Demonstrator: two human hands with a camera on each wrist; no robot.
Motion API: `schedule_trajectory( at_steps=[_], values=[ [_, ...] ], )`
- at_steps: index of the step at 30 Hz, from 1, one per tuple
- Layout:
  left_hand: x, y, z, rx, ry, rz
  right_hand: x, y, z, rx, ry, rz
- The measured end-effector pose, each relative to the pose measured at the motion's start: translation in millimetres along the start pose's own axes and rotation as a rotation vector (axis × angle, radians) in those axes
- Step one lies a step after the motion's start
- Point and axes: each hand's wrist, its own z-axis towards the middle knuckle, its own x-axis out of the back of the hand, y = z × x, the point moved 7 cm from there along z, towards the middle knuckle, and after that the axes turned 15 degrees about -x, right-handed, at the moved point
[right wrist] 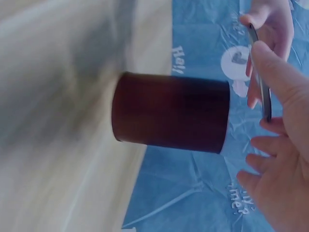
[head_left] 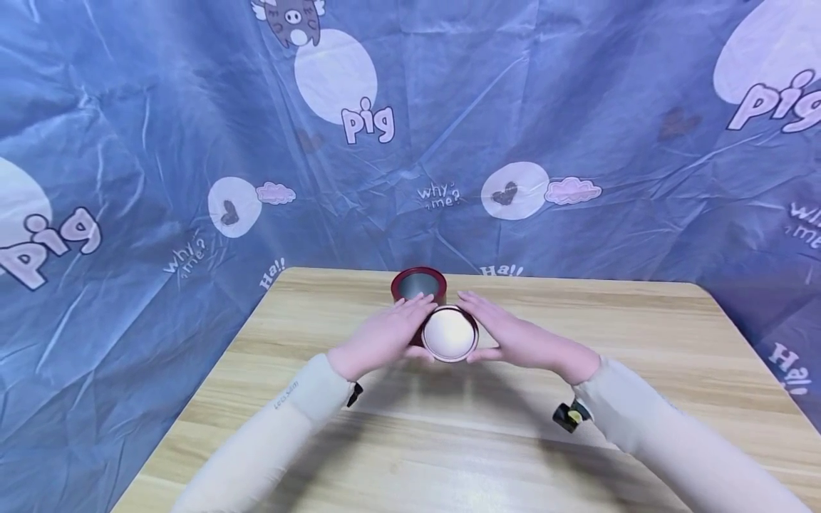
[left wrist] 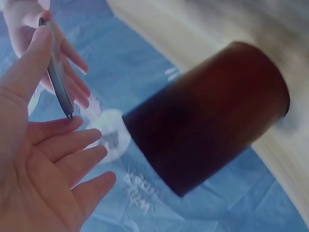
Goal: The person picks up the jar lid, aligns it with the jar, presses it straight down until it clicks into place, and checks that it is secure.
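Observation:
A round, flat lid [head_left: 450, 333] with a pale face and a thin rim is held up above the table between both hands. My left hand [head_left: 383, 338] holds its left edge, thumb low and index finger high. On the opposite edge, my right hand [head_left: 522, 340] grips the lid in the same way. Seen edge-on in the left wrist view, the lid [left wrist: 59, 72] is a thin metallic disc, and the other fingers spread away from it. Just behind stands a dark red cylindrical can [head_left: 419, 283], upright and apart from the hands; the right wrist view shows the can's side [right wrist: 171, 112].
The can stands on a light wood-grain table [head_left: 359, 456], toward its back edge. A blue curtain [head_left: 410, 142] printed with pigs and words hangs behind and at the sides. Small dark wrist devices [head_left: 569, 415] sit under the sleeves.

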Motion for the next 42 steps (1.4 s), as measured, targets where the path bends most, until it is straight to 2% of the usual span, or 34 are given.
schedule_trajectory(
  at_steps=[6, 10, 16, 23, 30, 34, 42],
  values=[
    [7.1, -20.7, -2.4, 0.059, 0.018, -0.051, 3.8, 0.9, 26.8, 0.04, -0.024, 0.044],
    [4.2, -34.9, -3.3, 0.114, 0.007, -0.075, 3.7, 3.3, 40.9, 0.064, -0.029, 0.055],
    [-2.9, -57.6, -5.3, 0.199, -0.029, -0.142, 2.8, 6.5, 61.3, 0.032, -0.094, 0.046],
    [-1.7, -79.0, -0.8, 0.201, 0.0, -0.282, 6.8, 13.0, 85.0, -0.014, -0.149, 0.069],
    [-8.5, -99.7, -2.6, 0.287, -0.057, -0.386, 3.3, 24.2, 105.0, -0.079, -0.214, 0.125],
    [-10.4, -111.5, -4.3, 0.316, -0.067, -0.398, 1.8, 25.3, 114.0, -0.099, -0.228, 0.125],
    [-13.7, -124.1, -4.9, 0.306, -0.058, -0.416, -2.8, 25.1, 124.6, -0.106, -0.244, 0.118]
  ],
)
